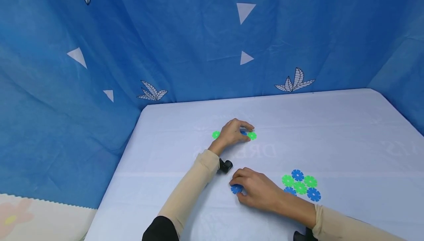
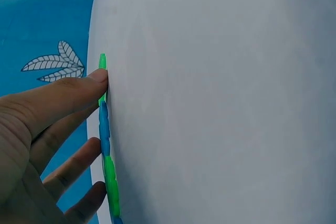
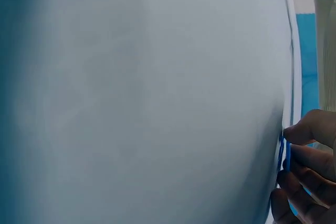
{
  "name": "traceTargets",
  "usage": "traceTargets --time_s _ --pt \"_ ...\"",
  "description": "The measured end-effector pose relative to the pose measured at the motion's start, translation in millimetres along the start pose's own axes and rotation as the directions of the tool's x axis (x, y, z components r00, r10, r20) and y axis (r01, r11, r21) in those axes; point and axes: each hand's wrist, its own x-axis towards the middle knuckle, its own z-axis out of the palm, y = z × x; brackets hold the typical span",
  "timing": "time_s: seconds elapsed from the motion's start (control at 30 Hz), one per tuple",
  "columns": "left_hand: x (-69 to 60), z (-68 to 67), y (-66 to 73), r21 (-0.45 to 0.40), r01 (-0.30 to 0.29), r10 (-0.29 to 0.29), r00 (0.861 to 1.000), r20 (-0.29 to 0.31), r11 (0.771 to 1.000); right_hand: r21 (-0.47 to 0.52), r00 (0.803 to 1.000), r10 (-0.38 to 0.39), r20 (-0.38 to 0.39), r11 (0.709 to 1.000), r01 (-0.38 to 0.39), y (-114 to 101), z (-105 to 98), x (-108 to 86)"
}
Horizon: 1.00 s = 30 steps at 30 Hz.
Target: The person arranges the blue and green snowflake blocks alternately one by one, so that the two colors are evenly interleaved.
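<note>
My left hand (image 1: 232, 132) is over a row of flat notched discs on the white tabletop. Its thumb and index finger pinch the green notched disc (image 1: 253, 136) at the row's right end. Beside that lies a blue disc (image 1: 243, 133), partly covered by the hand; another green disc (image 1: 216, 134) shows left of the hand. In the left wrist view, other fingertips touch the blue disc (image 2: 104, 129) and a further green disc (image 2: 112, 184). Nearer the body, my right hand (image 1: 260, 191) pinches a blue notched disc (image 1: 236, 189) low over the table; two blue edges (image 3: 287, 155) show in the right wrist view.
A cluster of several green and blue discs (image 1: 300, 187) lies right of the right hand, its near left part hidden by that arm. Blue patterned cloth (image 1: 212, 42) hangs behind the white table (image 1: 347, 130). Black wrist devices (image 1: 226, 166) sit at both cuffs.
</note>
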Motion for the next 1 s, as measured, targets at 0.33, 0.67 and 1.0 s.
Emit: traceTargets --time_s 0.33,0.67,1.0 --pt "-1.1 0.1 -0.2 -0.005 0.003 -0.003 1.0 0.0 1.0 -0.007 0.991 0.115 -0.062 0.993 -0.116 14 -8 -6.3" --pt "-1.9 0.4 0.9 0.0 0.011 -0.011 1.0 -0.003 1.0 -0.07 0.979 0.167 -0.117 0.982 -0.176 30 -12 -6.0" --pt "-2.4 0.1 1.0 -0.009 0.017 -0.017 1.0 -0.004 1.0 -0.05 0.949 0.276 -0.15 0.957 -0.286 40 -17 -4.6"
